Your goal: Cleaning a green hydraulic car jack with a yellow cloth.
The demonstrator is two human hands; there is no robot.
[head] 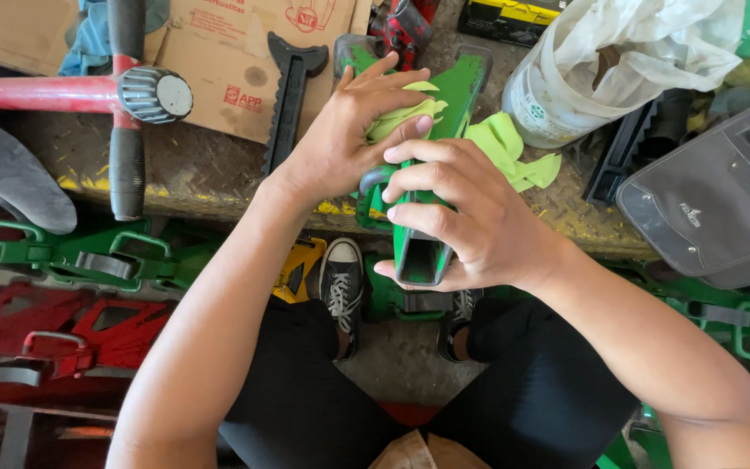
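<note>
The person's knees in black trousers (514, 382) fill the picture at 6 o'clock, with a black lace-up shoe (341, 291) showing between them. In the middle, the right hand (466, 221) wraps its bent fingers tight around a shiny green metal tube (423, 247); the tube is square and hollow at its near end. At 11 o'clock from it, the left hand (349, 130) presses a soft, light green cloth (501, 143) onto the tube, fingers close together and flat. The cloth hangs out crumpled toward 2 o'clock. A white plastic tub (540, 104) with a thin bag inside stands at 1 o'clock. A red bar with a ribbed grey knob (156, 94) lies at 10 o'clock, on brown cardboard (227, 61).
</note>
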